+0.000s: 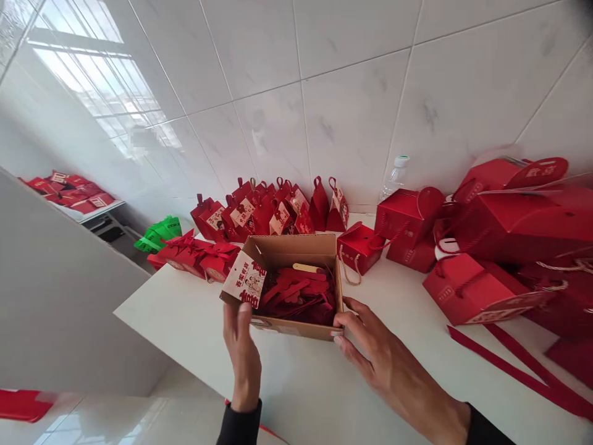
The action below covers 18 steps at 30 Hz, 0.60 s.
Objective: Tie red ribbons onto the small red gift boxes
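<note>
An uncovered brown cardboard box (296, 329) stands on the white table, holding a heap of dark red flat pieces (296, 293) and a cream-coloured strip (308, 268). A white card with red print and a drawn couple (244, 281) leans over the box's left side. My left hand (243, 343) is at the near left corner, fingertips against the card's lower edge and the box; part of its grip is hidden. My right hand (375, 346) grips the near right corner, thumb at the front and fingers along the side.
Several small red gift bags (264, 210) line the tiled wall. Red boxes with ribbons (194, 256) and a green bag (160, 233) lie left. Larger red boxes (477, 284), a clear bottle (396, 176) and red ribbon (509, 364) are right. The table's edge (171, 349) runs diagonally.
</note>
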Each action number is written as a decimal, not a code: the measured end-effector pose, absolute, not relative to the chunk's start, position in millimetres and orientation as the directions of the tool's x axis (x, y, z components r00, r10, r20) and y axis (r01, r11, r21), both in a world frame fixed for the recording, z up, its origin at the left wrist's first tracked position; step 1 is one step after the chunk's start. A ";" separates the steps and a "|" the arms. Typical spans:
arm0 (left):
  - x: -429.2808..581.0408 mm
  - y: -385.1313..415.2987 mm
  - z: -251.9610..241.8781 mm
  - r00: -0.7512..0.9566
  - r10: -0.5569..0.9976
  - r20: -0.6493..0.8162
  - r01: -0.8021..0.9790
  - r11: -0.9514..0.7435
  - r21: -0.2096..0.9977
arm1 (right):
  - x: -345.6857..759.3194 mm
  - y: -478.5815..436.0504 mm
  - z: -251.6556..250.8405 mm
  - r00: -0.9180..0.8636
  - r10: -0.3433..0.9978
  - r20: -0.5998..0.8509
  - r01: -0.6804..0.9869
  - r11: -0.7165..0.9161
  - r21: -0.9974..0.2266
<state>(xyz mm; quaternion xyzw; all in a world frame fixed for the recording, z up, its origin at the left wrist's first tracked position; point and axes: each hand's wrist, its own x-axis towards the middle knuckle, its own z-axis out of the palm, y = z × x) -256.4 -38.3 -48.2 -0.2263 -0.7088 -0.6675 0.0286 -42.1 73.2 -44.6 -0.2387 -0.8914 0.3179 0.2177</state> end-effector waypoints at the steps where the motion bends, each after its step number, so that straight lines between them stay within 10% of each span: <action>1: -245.5 -41.9 -48.8 -0.896 0.326 0.301 0.322 0.011 0.947 | -36.3 70.1 -43.0 -0.793 0.562 0.234 0.292 0.688 -0.664; 18: -162.5 -76.0 -46.3 -0.902 0.431 0.017 0.145 0.265 0.953 | 84.8 19.0 -59.0 -0.669 0.676 0.309 0.309 0.631 -0.712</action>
